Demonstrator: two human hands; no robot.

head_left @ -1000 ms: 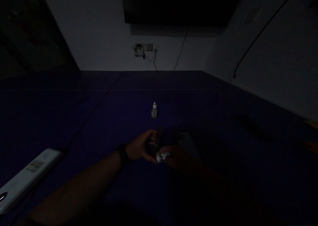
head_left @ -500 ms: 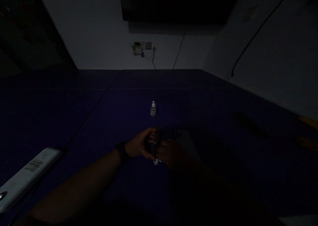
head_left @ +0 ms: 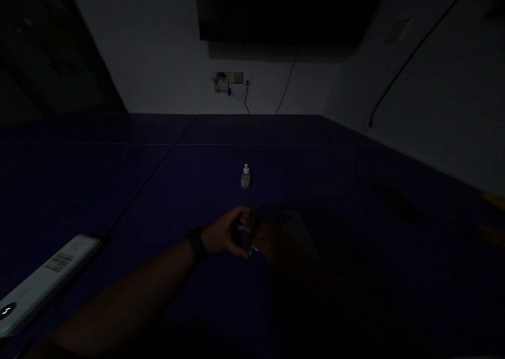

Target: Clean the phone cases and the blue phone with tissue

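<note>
The room is very dark. My left hand [head_left: 225, 234] is closed round a thin slab [head_left: 251, 221], phone-like in shape, which stands on edge with its narrow side towards me. Against the slab's right face lie the bent fingers of my right hand [head_left: 269, 239], mostly in shadow. A small white bit [head_left: 255, 249] shows below those fingers; its kind is unclear. Just right of my right hand, a pale phone [head_left: 302, 228] with a camera cluster lies flat, partly covered by my arm. Beyond both hands stands a small dropper bottle [head_left: 245, 181] with a white top.
A long white device [head_left: 49, 277] with a round dark end lies at the left on the blue surface [head_left: 189, 180]. A dark flat object [head_left: 398, 204] rests at the right. Sockets with cables [head_left: 231, 79] and a dark screen [head_left: 292, 14] are on the back wall.
The view has tipped slightly, so everything sits a little lower. Less of the white bit below the slab shows now. Both hands keep nearly the same place and hold.
</note>
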